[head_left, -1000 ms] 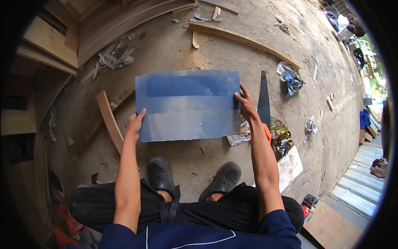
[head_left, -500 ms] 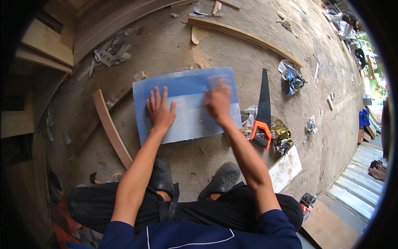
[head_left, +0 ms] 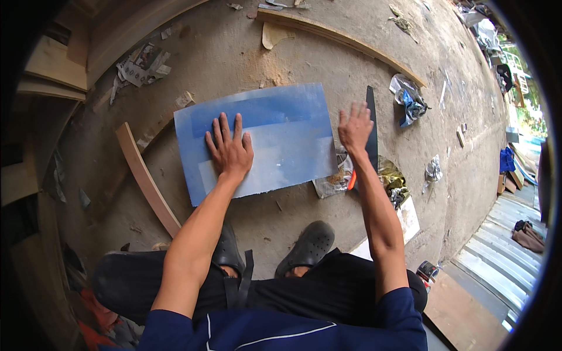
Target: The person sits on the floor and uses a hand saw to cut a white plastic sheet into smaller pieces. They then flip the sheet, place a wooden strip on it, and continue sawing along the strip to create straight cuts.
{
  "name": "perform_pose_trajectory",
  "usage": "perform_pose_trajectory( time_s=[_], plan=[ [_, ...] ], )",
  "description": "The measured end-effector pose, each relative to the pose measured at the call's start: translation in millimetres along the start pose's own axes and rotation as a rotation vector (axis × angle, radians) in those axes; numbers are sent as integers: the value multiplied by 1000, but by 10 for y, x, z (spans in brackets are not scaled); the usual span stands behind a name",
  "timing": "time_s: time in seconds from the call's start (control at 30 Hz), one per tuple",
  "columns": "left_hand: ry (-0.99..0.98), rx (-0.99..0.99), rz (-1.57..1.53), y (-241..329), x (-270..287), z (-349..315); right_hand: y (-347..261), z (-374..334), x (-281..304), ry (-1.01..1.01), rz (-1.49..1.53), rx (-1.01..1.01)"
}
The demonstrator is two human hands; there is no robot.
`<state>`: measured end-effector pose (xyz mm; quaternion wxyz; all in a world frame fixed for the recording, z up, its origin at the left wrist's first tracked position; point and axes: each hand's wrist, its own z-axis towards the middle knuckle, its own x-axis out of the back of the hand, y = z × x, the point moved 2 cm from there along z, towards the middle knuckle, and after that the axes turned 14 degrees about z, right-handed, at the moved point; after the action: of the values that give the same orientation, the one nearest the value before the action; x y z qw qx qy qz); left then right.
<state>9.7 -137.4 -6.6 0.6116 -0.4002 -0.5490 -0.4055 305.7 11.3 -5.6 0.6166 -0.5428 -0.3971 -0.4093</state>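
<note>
Sheet (head_left: 284,161): light, stiff (we judge); hold edges flanking our left hand (head_left: 229,151), spread flat atop.
Right hand (head_left: 356,127): uncurled, near saw (head_left: 374,143).

From here the right hand (head_left: 356,126), just right of the blue panel (head_left: 275,140), is blurred; its forearm (head_left: 380,216) hides most of the orange handle (head_left: 352,180) of the saw (head_left: 373,143). On the person's side of the panel, the left forearm (head_left: 204,228) covers part of a shoe (head_left: 228,248).
</note>
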Motion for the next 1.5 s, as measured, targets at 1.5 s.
perform_pose_trajectory(
  time_s=[1.5],
  plan=[
    [-77,-113,-131,198,46,607,-1500,-839,-364,-251,151,370]
  ],
)
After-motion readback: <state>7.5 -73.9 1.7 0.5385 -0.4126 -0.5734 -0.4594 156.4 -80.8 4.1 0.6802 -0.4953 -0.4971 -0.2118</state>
